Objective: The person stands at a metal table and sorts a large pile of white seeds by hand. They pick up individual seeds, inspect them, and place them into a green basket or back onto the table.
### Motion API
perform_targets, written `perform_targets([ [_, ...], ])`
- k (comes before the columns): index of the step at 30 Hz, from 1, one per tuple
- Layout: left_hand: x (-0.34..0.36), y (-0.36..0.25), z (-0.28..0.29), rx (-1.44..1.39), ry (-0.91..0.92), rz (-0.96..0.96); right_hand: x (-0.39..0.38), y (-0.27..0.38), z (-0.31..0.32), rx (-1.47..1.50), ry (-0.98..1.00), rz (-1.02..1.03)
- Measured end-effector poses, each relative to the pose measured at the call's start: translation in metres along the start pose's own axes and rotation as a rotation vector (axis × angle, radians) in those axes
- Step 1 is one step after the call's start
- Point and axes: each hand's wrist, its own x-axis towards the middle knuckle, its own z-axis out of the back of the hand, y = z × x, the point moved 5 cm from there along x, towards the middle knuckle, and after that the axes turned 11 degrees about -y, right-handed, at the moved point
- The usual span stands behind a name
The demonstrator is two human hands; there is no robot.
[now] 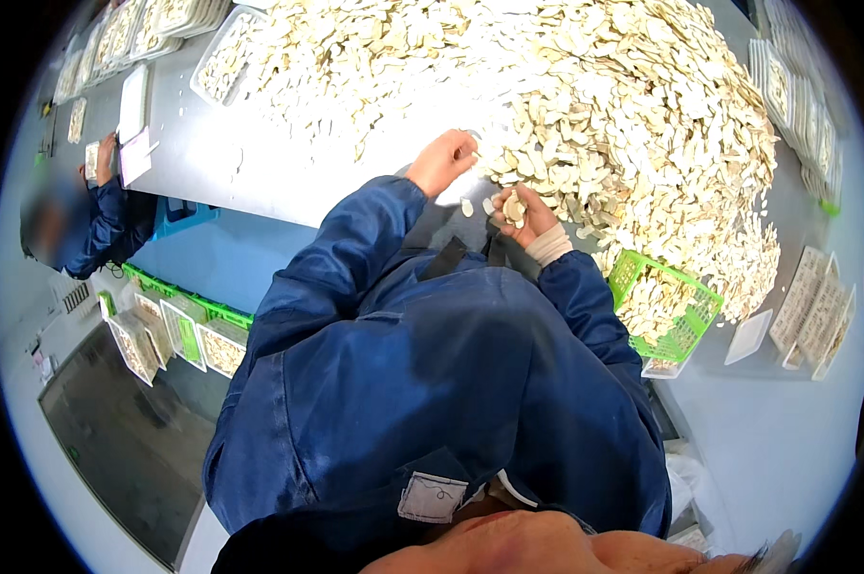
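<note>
A large heap of pale dried slices [623, 124], which look like mushroom, covers much of the metal table. At the heap's near edge my left hand [442, 164] has its fingers curled together; whether a slice is between its fingertips is too small to tell. Close to my body, my right hand [528, 216] is palm up with its fingers bent round a few mushroom slices [514, 209]. Between the two hands, a single loose slice [466, 208] lies near the table edge.
A green basket [685, 331] of slices stands right of my right arm. A clear tray [209, 73] sits far left. Stacked trays [803, 110] line the right side, with a white lid [748, 337] below. At left, a co-worker's sleeve [107, 222] shows beside a blue stool [178, 218].
</note>
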Motion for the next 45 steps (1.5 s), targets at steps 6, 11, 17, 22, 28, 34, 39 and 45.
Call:
perform_targets([
  [6,0.023,0.004,-0.019,0.451,-0.178,-0.473,-0.014,0.009,-0.001,0.052,0.011,0.034],
  [11,0.026,0.019,-0.003,0.377,-0.22,-0.268,-0.026,0.014,0.003,0.057,-0.078,0.097],
  [17,0.004,0.052,0.007,-0.627,-0.067,0.497,-0.016,0.011,0.017,0.016,-0.08,0.114],
  [22,-0.025,0.033,-0.009,-0.714,0.055,0.447,-0.015,0.013,-0.016,-0.009,-0.031,0.118],
  [28,-0.043,-0.036,-0.024,-0.111,-0.009,-0.168,-0.013,0.007,0.006,0.145,0.093,0.024],
  [34,-0.029,-0.031,-0.063,0.794,0.103,-0.773,-0.033,0.009,0.012,0.081,0.008,0.096],
  [39,0.007,0.008,-0.007,0.736,-0.032,-0.579,-0.044,0.011,0.028,0.105,-0.069,0.135],
  [45,0.007,0.05,0.094,0.338,-0.563,-0.23,-0.049,0.006,0.064,0.129,-0.157,0.207],
])
